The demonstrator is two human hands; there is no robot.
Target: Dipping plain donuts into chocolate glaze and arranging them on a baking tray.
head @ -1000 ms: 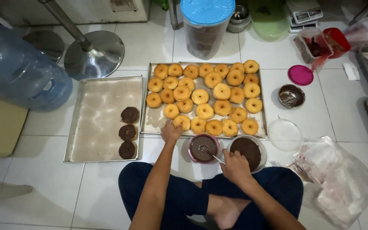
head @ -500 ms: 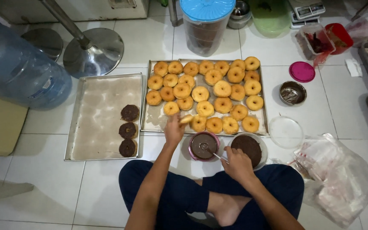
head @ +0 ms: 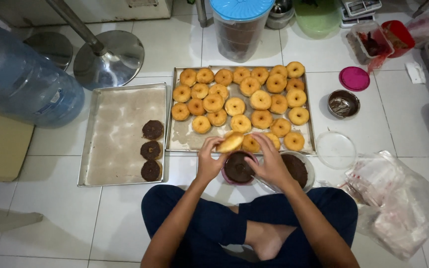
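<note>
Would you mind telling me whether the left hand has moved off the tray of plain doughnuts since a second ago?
Yes. The left hand has drawn back from the metal tray toward the small bowl of chocolate, lifting a plain golden doughnut.

White tiled floor [head: 100,218] carries two metal trays side by side: the left tray [head: 88,149], the right tray [head: 311,134]. Near them sit two chocolate bowls [head: 238,168]. Far left lies a blue water jug [head: 21,82]; right, a plastic bag [head: 398,203].
</note>
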